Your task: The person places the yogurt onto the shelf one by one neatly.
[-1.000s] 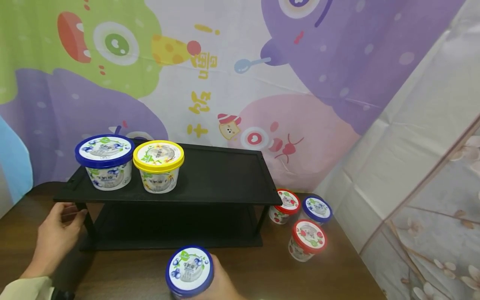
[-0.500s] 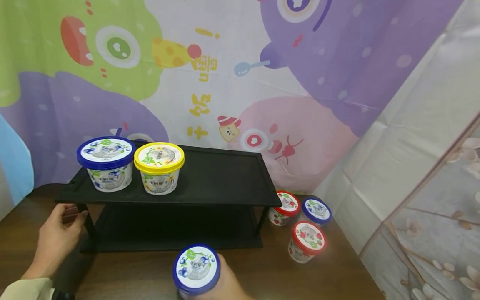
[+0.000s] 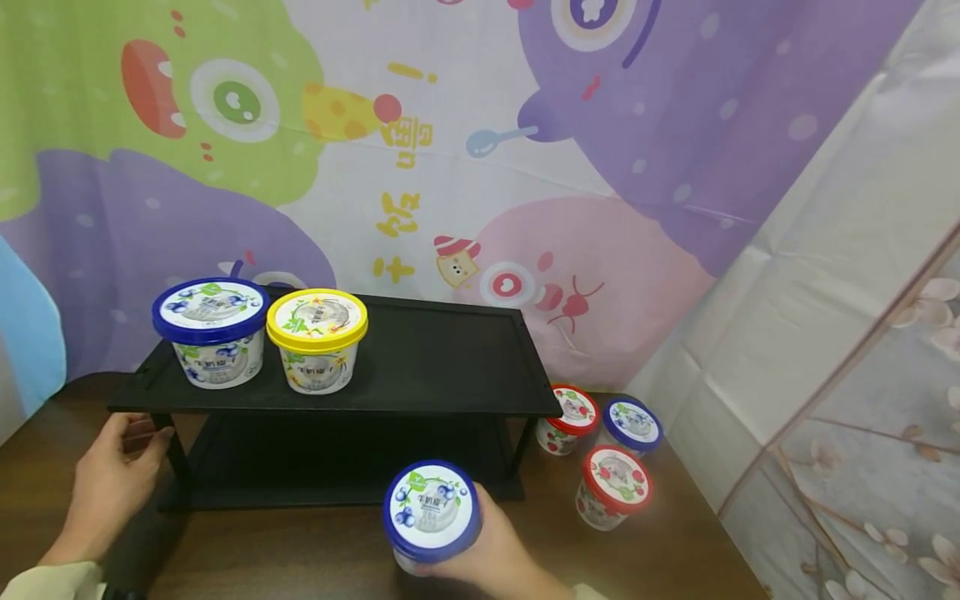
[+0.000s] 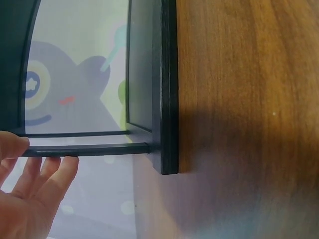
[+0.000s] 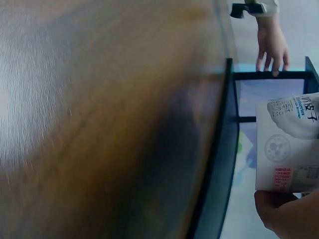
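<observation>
In the head view my right hand (image 3: 498,546) grips a tub with a blue lid (image 3: 432,510) and blueberry pictures, in front of the shelf's right half. The right wrist view shows the white side of this tub (image 5: 284,159) with my thumb below. A black two-tier shelf (image 3: 442,358) stands on the table. My left hand (image 3: 108,483) holds its front left post (image 4: 89,150), thumb on one side and fingers on the other. A larger blue-lidded tub (image 3: 213,333) and a yellow-lidded tub (image 3: 318,340) stand side by side on the upper tier's left end.
Right of the shelf, two red-lidded tubs, one at the back (image 3: 573,417) and one nearer (image 3: 613,487), stand on the wooden table (image 3: 300,550) beside another blue-lidded tub (image 3: 632,423). A cartoon-printed cloth (image 3: 450,183) hangs behind; a floral cloth (image 3: 862,467) closes the right side.
My right hand has carried the blue-lidded tub to the right and forward, closer to the shelf's lower tier. My left hand keeps its hold on the post.
</observation>
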`<state>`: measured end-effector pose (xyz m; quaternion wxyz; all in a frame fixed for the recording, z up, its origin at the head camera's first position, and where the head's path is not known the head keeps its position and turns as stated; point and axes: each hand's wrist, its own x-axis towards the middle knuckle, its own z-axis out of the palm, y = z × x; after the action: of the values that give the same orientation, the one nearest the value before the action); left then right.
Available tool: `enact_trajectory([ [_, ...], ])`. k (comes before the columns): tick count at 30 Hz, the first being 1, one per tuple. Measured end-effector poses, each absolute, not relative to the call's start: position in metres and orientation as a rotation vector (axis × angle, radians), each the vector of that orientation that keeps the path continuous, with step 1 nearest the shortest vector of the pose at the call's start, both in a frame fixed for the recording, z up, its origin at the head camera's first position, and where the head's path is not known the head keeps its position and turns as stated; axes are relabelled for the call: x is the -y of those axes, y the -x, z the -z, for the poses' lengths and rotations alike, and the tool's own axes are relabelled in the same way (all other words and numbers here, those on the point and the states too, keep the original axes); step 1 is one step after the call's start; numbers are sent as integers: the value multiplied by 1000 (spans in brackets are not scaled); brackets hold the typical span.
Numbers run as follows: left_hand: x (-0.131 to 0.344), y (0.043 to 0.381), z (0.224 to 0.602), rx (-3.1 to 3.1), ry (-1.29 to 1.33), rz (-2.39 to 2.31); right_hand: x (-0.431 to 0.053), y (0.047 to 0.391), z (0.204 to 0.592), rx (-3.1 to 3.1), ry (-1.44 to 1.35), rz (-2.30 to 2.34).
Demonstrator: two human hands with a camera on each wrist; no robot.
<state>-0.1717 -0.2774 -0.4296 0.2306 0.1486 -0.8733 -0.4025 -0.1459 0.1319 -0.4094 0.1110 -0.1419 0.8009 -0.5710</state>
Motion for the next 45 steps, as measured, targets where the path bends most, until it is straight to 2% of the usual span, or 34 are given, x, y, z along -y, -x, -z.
enact_trajectory([
  [39,276,172,425,2438,-461,1111,-204,175,302,-2487,747,1763],
  [45,286,180,438,2451,-461,1117,-210,180,291,-2524,741,1728],
])
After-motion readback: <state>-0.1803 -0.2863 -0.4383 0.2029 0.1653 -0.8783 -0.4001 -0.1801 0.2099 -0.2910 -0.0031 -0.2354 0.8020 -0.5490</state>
